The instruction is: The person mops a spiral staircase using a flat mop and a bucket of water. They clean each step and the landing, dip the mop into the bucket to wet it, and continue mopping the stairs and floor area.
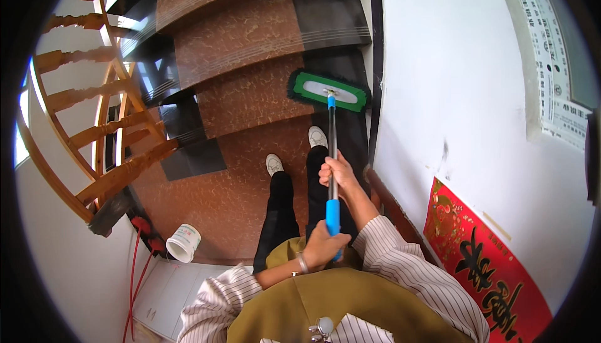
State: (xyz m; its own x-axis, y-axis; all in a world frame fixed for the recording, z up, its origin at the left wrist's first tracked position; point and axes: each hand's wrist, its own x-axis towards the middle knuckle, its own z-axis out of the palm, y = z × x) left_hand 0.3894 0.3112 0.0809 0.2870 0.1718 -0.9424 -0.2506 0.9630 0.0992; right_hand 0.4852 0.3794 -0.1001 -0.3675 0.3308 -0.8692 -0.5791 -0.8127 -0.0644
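Note:
A flat mop with a green and white head and dark fringe lies on a stair step ahead, its right end close to the wall. Its metal pole runs back toward my body and ends in a blue grip. My left hand is closed round the blue grip, near my waist. Farther up, my right hand wraps round the bare metal pole. The mop's fringe touches or nearly touches the dark strip at the step's right end; the exact contact is hidden under the head.
Brown and black stairs rise ahead. A wooden banister stands at the left, a white wall at the right with a red paper banner. A white bucket and red-handled tools are at the lower left.

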